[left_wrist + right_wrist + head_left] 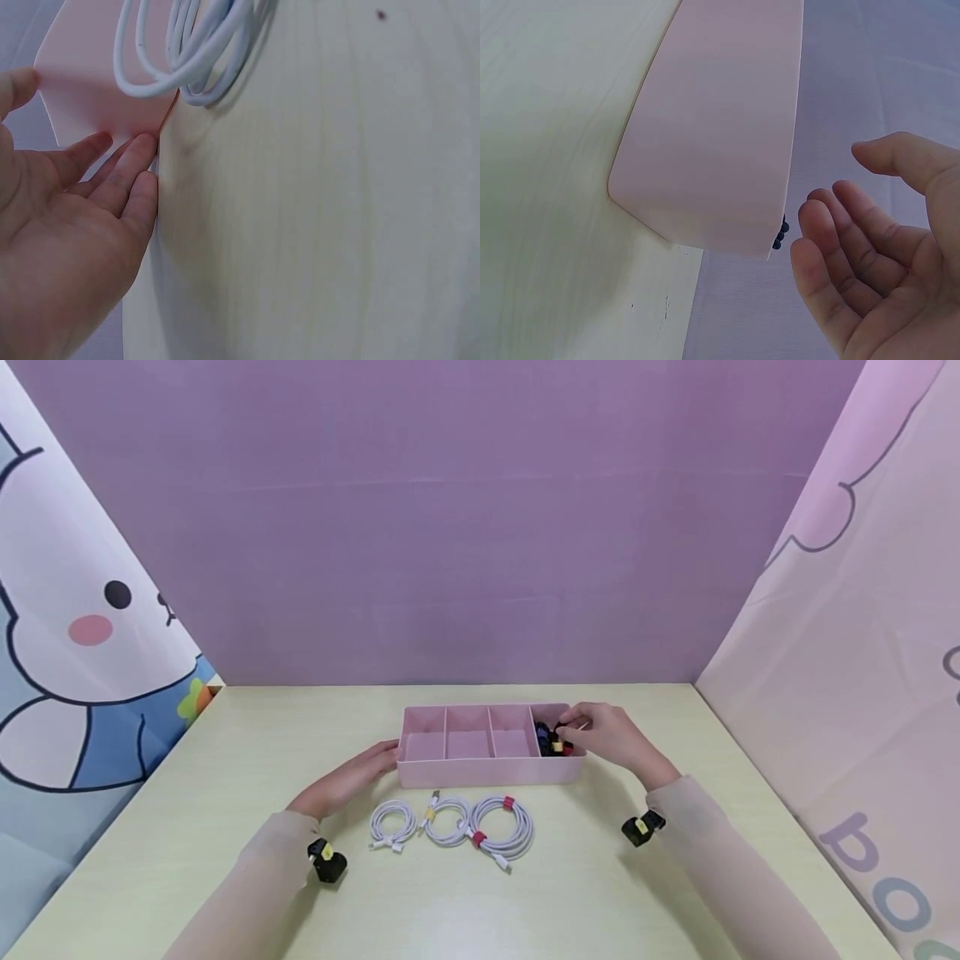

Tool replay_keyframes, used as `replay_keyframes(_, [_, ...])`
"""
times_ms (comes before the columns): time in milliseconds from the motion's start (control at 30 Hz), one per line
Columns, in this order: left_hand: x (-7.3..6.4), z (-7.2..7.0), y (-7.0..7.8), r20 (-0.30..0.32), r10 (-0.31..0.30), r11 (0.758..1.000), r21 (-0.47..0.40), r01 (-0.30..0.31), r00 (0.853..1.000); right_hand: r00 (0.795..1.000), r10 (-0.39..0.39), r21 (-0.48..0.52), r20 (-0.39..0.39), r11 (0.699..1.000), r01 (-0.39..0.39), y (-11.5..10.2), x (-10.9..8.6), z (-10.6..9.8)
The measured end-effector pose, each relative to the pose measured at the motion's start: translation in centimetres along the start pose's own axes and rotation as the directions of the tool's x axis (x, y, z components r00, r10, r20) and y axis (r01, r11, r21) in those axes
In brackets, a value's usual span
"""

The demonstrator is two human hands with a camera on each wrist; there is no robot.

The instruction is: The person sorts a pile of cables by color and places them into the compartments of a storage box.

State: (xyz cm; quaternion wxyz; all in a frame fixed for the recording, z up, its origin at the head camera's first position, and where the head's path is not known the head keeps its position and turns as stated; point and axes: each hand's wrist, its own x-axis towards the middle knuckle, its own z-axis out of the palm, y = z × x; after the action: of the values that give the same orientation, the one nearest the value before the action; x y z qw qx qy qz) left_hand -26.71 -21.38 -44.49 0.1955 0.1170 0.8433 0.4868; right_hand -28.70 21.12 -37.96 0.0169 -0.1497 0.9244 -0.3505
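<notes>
A pink box with a row of compartments stands on the table. Against its left end my left hand rests with extended fingers; the left wrist view shows the fingertips touching the pink wall. Over the rightmost compartment hovers my right hand, its fingers loosely bent. In the right wrist view the thumb and fingers stand apart with nothing between them, beside the box's end. Small dark items, with some yellow and red, lie in that compartment, partly hidden by the fingers; their kind is unclear.
In front of the box lie three coiled white cables: a small one at left, one with a yellow tie in the middle, and a larger one with red ties. A purple backdrop stands behind the table.
</notes>
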Motion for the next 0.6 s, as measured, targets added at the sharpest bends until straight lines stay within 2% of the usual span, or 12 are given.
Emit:
replay_keyframes(333, [0.35, 0.43, -0.03, -0.002, -0.002, 1.0, 0.0, 0.002, 1.0, 1.0, 0.009, 0.058, 0.005, 0.998, -0.009, -0.08, -0.74, 0.02])
replay_keyframes(600, [0.32, 0.48, -0.05, -0.01, -0.014, 1.0, 0.002, 0.014, 1.0, 1.0, -0.012, 0.053, -0.009, 0.999, 0.013, 0.26, -0.84, 0.27])
